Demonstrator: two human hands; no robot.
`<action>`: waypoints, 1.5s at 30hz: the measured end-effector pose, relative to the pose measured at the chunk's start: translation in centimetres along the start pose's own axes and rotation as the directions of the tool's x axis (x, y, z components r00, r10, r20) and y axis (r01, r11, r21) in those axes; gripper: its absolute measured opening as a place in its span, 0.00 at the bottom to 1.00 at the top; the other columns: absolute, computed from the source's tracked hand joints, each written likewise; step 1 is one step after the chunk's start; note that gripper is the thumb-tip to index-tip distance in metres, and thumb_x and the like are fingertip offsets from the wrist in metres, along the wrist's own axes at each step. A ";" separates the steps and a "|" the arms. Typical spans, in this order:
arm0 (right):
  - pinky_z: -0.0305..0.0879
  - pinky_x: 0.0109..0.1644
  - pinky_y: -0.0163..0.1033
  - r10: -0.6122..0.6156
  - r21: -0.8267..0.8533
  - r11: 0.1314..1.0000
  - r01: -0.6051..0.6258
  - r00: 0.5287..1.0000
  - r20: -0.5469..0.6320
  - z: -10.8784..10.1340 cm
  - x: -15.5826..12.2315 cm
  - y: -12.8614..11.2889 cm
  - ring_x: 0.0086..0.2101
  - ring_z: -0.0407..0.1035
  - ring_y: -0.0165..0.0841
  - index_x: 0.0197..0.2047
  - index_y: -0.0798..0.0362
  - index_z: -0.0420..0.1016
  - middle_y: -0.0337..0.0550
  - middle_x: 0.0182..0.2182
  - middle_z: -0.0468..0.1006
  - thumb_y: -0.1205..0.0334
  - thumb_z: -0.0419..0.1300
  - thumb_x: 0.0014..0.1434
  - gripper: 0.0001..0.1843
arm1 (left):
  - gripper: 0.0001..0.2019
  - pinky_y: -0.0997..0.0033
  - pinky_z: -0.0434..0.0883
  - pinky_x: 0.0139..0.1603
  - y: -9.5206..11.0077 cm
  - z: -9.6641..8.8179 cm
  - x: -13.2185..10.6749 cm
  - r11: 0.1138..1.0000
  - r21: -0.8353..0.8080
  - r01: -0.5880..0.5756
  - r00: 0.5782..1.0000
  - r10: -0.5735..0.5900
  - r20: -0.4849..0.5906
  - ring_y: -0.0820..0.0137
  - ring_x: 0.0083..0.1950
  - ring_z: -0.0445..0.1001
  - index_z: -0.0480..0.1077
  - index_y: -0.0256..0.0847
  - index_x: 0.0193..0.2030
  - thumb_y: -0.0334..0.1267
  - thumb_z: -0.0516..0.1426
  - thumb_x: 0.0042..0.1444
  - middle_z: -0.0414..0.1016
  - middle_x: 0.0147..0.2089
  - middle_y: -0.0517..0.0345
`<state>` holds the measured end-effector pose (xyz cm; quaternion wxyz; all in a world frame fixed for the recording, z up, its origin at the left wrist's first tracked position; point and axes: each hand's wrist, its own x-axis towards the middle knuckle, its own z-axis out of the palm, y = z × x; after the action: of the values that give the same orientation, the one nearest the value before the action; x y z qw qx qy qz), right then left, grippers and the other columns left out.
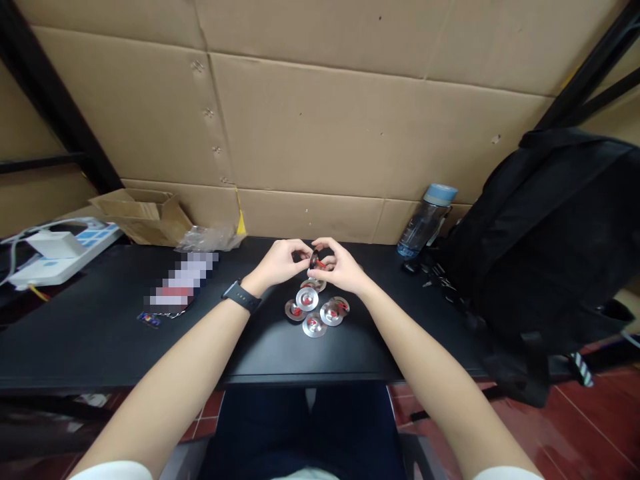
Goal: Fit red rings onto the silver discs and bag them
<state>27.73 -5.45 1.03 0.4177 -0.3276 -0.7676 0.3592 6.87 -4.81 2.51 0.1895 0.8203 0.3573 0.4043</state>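
My left hand (281,264) and my right hand (339,268) meet above the middle of the black table (100,333). Both pinch one small silver disc with a red cord (316,260), held on edge between the fingertips. A black watch (241,296) is on my left wrist. Just below the hands, several more silver discs with red cords (316,311) lie flat on the table in a loose cluster.
A black backpack (555,253) fills the table's right end, with a clear blue-capped bottle (425,221) beside it. An open cardboard box (145,213), crumpled plastic (207,237), a white power strip (55,257) and a blurred card (181,283) sit at left. Cardboard sheets line the back wall.
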 end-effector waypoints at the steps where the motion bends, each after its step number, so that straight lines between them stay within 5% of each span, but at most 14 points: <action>1: 0.71 0.35 0.34 -0.009 -0.039 0.999 0.009 1.000 0.010 0.1 0.0 0.1 0.32 0.72 0.25 0.58 0.48 0.65 0.45 0.53 0.68 0.57 0.72 0.51 0.34 | 0.07 0.70 0.71 0.43 0.0 0.1 0.0 1.000 0.011 -0.005 1.000 0.005 -0.011 0.68 0.38 0.77 0.79 0.38 0.37 0.35 0.61 0.54 0.81 0.37 0.55; 9: 0.72 0.39 0.39 -0.126 -0.282 0.950 0.130 0.991 0.031 0.3 -0.3 -0.1 0.34 0.71 0.32 0.60 0.48 0.67 0.50 0.52 0.72 0.63 0.65 0.58 0.27 | 0.05 0.68 0.72 0.44 0.5 0.3 -0.1 0.993 0.120 -0.009 1.000 0.012 -0.024 0.67 0.38 0.76 0.75 0.41 0.35 0.31 0.57 0.55 0.79 0.36 0.56; 15: 0.74 0.39 0.43 -0.043 -0.330 0.943 0.045 0.999 0.013 -1.0 -0.1 0.8 0.33 0.75 0.34 0.66 0.43 0.61 0.50 0.56 0.70 0.61 0.61 0.61 0.30 | 0.06 0.65 0.73 0.46 -0.2 -0.6 0.2 0.966 0.239 0.100 0.995 -0.095 -0.035 0.64 0.43 0.77 0.76 0.44 0.40 0.36 0.57 0.60 0.80 0.42 0.52; 21: 0.73 0.45 0.45 0.096 -0.449 0.887 -0.103 0.995 -0.038 -4.8 -0.1 2.0 0.32 0.75 0.34 0.67 0.47 0.59 0.50 0.51 0.76 0.61 0.62 0.60 0.34 | 0.06 0.64 0.71 0.50 -2.8 -2.4 0.0 0.930 0.331 0.162 0.984 -0.126 -0.128 0.62 0.46 0.77 0.77 0.43 0.39 0.37 0.58 0.60 0.80 0.43 0.52; 27: 0.62 0.63 0.47 0.172 -0.625 0.756 -0.196 0.980 -0.099 -9.6 -0.5 4.2 0.55 0.71 0.46 0.59 0.52 0.74 0.53 0.53 0.77 0.62 0.66 0.53 0.29 | 0.06 0.69 0.69 0.46 -4.8 -3.5 -0.4 0.847 0.455 0.275 0.961 -0.243 -0.129 0.63 0.45 0.78 0.78 0.43 0.38 0.35 0.59 0.57 0.81 0.41 0.54; 34: 0.67 0.55 0.43 0.275 -0.613 0.752 -0.240 0.961 -0.039 -10.7 -1.0 6.1 0.46 0.75 0.44 0.52 0.52 0.81 0.50 0.48 0.80 0.64 0.71 0.42 0.30 | 0.05 0.70 0.69 0.41 -5.8 -4.4 -1.0 0.760 0.552 0.343 0.921 -0.389 -0.038 0.63 0.42 0.80 0.79 0.44 0.33 0.33 0.61 0.52 0.82 0.39 0.55; 45: 0.69 0.52 0.40 0.356 -0.585 0.764 -0.272 0.934 0.030 -10.7 -1.1 7.5 0.43 0.75 0.40 0.50 0.56 0.82 0.49 0.45 0.78 0.59 0.74 0.41 0.30 | 0.09 0.70 0.70 0.38 -6.0 -4.5 -1.4 0.701 0.631 0.331 0.893 -0.448 0.029 0.62 0.39 0.80 0.80 0.44 0.31 0.29 0.59 0.48 0.83 0.37 0.53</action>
<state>39.07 0.63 -1.45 0.1792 -0.5356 -0.8009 0.1988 0.10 -1.71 0.83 0.0273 0.7749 0.6155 0.1412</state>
